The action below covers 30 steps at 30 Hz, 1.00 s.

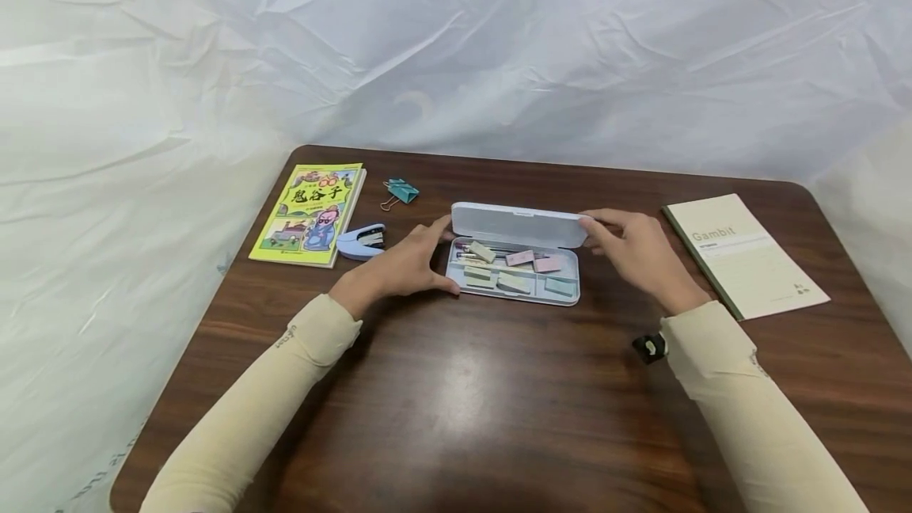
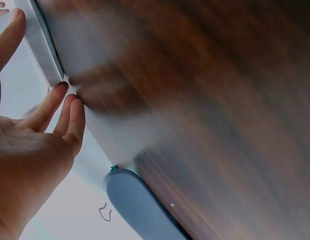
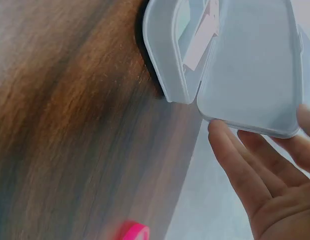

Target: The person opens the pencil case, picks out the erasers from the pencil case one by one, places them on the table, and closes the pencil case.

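A white plastic pencil case (image 1: pixel 513 298) lies on the table with its translucent lid (image 1: pixel 492 220) raised along the back edge. Inside are several pastel erasers (image 1: pixel 559 286), with thin pencil-like sticks behind them. My left hand (image 1: pixel 409 262) holds the case's left end, thumb at the front corner and fingers toward the back. The lid's right end is pinched by my right hand (image 1: pixel 634 248). In the right wrist view, its fingers (image 3: pixel 235 167) lie against the lid's end. Just left of my left hand sits a light blue stapler (image 1: pixel 359 242).
A yellow comic-style book (image 1: pixel 306 216) lies at the left, with teal binder clips (image 1: pixel 402 190) beside it. On the right is a cream notebook (image 1: pixel 748 256). Something bright pink (image 3: pixel 134 231) shows low in the right wrist view. White sheeting (image 1: pixel 499 62) hangs behind the dark wooden table (image 1: pixel 427 394).
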Each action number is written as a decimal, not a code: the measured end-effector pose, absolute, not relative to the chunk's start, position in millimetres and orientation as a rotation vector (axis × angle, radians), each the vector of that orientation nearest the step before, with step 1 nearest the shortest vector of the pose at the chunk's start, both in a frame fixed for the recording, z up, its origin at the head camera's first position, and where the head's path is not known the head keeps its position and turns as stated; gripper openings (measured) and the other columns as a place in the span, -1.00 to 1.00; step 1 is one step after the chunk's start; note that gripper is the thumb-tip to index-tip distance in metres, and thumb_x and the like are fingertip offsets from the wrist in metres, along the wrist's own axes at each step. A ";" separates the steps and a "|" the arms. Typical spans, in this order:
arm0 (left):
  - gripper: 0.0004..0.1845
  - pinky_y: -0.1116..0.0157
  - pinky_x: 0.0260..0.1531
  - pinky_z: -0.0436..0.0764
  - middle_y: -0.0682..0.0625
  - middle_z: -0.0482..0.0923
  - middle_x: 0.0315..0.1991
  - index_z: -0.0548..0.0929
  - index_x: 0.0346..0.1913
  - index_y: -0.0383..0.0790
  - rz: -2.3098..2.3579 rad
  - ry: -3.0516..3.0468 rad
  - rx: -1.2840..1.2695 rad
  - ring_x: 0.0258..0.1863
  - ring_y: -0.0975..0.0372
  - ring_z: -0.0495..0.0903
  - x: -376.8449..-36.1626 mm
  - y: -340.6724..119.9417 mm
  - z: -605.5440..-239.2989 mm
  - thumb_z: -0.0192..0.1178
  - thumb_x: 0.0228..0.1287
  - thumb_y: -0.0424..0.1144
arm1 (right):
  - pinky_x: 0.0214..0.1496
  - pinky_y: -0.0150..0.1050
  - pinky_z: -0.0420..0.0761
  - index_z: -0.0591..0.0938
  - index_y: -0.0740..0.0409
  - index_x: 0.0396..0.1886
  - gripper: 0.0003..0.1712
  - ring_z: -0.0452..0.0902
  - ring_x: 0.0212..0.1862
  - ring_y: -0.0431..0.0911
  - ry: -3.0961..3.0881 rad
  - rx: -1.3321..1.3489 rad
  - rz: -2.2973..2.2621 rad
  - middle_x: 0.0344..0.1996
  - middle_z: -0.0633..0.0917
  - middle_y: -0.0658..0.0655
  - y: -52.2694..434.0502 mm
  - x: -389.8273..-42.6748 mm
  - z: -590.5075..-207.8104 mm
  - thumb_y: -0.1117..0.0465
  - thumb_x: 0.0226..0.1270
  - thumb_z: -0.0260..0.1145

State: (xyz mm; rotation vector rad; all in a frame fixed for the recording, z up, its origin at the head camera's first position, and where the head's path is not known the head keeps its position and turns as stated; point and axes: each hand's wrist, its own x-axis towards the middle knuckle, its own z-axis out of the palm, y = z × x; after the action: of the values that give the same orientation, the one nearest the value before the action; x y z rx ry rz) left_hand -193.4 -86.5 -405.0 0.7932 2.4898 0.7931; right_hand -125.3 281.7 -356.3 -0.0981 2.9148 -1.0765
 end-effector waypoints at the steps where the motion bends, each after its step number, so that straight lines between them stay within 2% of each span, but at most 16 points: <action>1: 0.38 -0.11 0.76 0.39 -0.19 0.49 0.70 -0.09 0.90 -0.26 0.794 2.489 0.790 0.75 -0.07 0.31 -193.2 -86.4 -404.8 0.68 0.38 0.10 | 0.23 0.26 0.85 0.69 0.22 0.56 -0.39 0.93 0.08 0.30 2.925 -0.104 -1.112 0.26 0.84 0.45 282.7 -127.1 -357.4 -0.12 0.91 0.17; 6: 0.30 -0.11 0.76 0.40 -0.20 0.49 0.68 -0.01 0.85 -0.29 0.819 2.486 0.772 0.74 -0.07 0.35 -192.9 -85.5 -404.0 0.69 0.38 0.07 | 0.05 0.05 0.92 0.70 0.32 0.51 -0.44 0.94 0.00 0.28 2.964 -0.072 -1.231 0.23 0.84 0.48 286.0 -136.6 -364.9 -0.01 0.92 0.18; 11: 0.17 -0.11 0.75 0.42 -0.23 0.49 0.65 0.12 0.74 -0.29 0.874 2.477 0.797 0.71 -0.10 0.41 -193.4 -84.6 -404.3 0.71 0.37 -0.02 | -0.08 -0.17 0.92 0.70 0.29 0.53 -0.46 0.94 -0.04 0.24 2.970 0.049 -1.260 0.23 0.85 0.45 286.1 -146.4 -374.8 0.02 0.90 0.22; 14: 0.14 -0.11 0.75 0.41 -0.26 0.48 0.66 0.15 0.77 -0.27 0.847 2.469 0.796 0.72 -0.10 0.39 -193.7 -85.7 -404.2 0.68 0.40 -0.01 | -0.10 -0.25 0.90 0.72 0.28 0.52 -0.48 0.95 -0.08 0.18 2.931 0.119 -1.258 0.20 0.86 0.44 285.0 -151.6 -380.3 0.03 0.88 0.26; 21: 0.20 -0.11 0.75 0.41 -0.27 0.44 0.71 0.10 0.87 -0.22 0.779 2.464 0.789 0.73 -0.08 0.34 -191.9 -87.4 -402.6 0.65 0.43 0.05 | -0.10 -0.15 0.93 0.73 0.30 0.48 -0.48 0.92 -0.17 0.07 2.868 0.170 -1.211 0.10 0.87 0.44 282.8 -157.2 -392.6 0.02 0.87 0.27; 30: 0.17 -0.13 0.76 0.39 -0.25 0.38 0.75 0.16 0.86 -0.23 0.753 2.473 0.794 0.77 -0.09 0.30 -191.7 -87.2 -401.9 0.64 0.44 0.07 | -0.18 -0.24 0.90 0.77 0.28 0.44 -0.50 0.87 -0.24 -0.03 2.861 0.202 -1.190 -0.06 0.87 0.41 280.4 -161.6 -401.6 0.01 0.88 0.26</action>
State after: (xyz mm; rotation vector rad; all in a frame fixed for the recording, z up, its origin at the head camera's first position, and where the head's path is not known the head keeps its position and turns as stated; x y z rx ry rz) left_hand -191.7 -87.2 -401.9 0.7945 2.4731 0.7531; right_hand -161.6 280.4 -401.6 0.2021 2.8614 -1.1901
